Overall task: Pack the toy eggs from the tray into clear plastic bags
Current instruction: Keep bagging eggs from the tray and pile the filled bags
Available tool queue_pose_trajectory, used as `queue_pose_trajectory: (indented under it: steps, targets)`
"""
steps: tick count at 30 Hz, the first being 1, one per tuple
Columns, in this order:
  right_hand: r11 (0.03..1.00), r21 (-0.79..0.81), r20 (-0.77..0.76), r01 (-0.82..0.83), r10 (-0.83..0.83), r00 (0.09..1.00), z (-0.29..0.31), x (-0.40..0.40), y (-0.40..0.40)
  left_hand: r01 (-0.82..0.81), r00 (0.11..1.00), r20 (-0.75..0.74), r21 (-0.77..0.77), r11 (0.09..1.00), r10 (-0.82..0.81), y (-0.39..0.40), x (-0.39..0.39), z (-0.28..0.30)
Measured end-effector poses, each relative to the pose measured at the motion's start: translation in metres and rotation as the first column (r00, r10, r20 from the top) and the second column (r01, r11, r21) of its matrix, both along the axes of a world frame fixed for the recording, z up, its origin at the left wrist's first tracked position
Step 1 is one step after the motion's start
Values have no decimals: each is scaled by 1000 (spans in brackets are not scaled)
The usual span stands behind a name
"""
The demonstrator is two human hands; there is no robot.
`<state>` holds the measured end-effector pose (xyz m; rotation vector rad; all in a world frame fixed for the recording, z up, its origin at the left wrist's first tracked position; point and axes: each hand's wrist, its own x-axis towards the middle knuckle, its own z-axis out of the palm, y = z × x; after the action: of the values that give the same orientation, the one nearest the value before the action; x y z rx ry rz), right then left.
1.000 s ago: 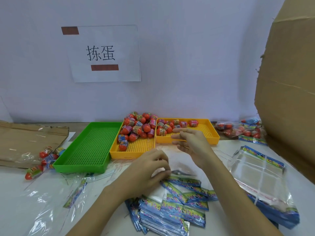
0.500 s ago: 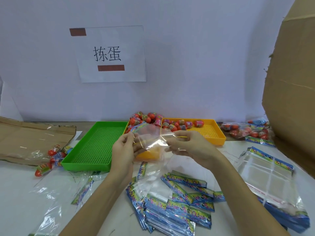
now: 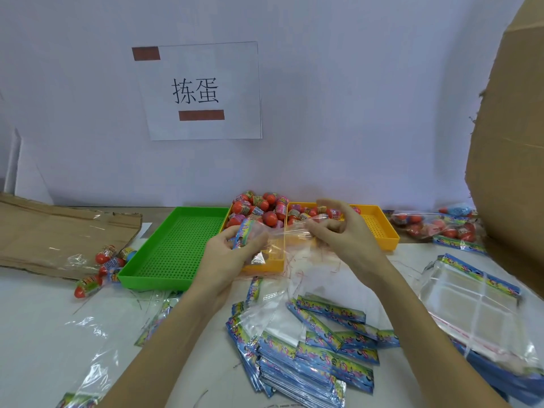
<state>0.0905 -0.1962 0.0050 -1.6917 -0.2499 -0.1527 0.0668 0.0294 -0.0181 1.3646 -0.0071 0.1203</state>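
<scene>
Toy eggs point(image 3: 259, 209), red with printed wrappers, are heaped at the far end of the yellow tray point(image 3: 382, 231), and we place everything else by that tray. The largest thing, a brown cardboard box point(image 3: 512, 160), stands to its right. On the wall behind the tray hangs a paper sign point(image 3: 203, 89). A green tray point(image 3: 173, 245) sits touching its left side, and flattened cardboard point(image 3: 59, 234) lies further left. On the white bench point(image 3: 38, 328) in front of the tray we see a stack of bags point(image 3: 309, 363) with blue printed headers. Filled bags point(image 3: 435, 225) rest to the tray's right. Just above the tray's near edge we hold one clear plastic bag point(image 3: 273, 240): our left hand point(image 3: 232, 254) grips its printed header, and our right hand point(image 3: 344, 234) pinches its opposite edge. A few loose eggs point(image 3: 103, 266) lie left of the green tray.
</scene>
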Motion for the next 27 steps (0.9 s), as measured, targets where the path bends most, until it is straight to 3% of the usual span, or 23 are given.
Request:
queue_pose_trajectory:
  steps: [3, 5, 9, 12, 14, 17, 20, 27]
  targets:
    - [999, 36, -9, 37, -37, 999, -2, -1, 7, -69, 996, 67, 105, 992, 62, -2, -2, 1]
    - [991, 132, -99, -2, 16, 995, 0, -3, 10, -142, 987, 95, 126, 982, 130, -3, -2, 1]
    - [905, 388, -254, -176, 289, 923, 5, -9, 14, -239, 969, 91, 94, 967, 231, -4, 0, 0]
    - [885, 424, -225, -192, 309, 924, 7, -10, 17, -249, 968, 49, 20, 968, 248, -4, 1, -1]
    - [937, 331, -172, -109, 174, 970, 7, -11, 23, -248, 968, 33, -12, 969, 248, -2, 1, -1]
    - [987, 68, 130, 145, -152, 980, 2, -12, 30, -255, 966, 36, -25, 967, 255, -1, 1, -1]
    - [990, -47, 297, 136, -117, 948, 1, -12, 31, -253, 967, 33, -29, 967, 254, -1, 1, 1]
    - [981, -182, 332, 62, 1, 943, 0, -15, 33, -203, 978, 81, 113, 973, 194, -4, 0, 0]
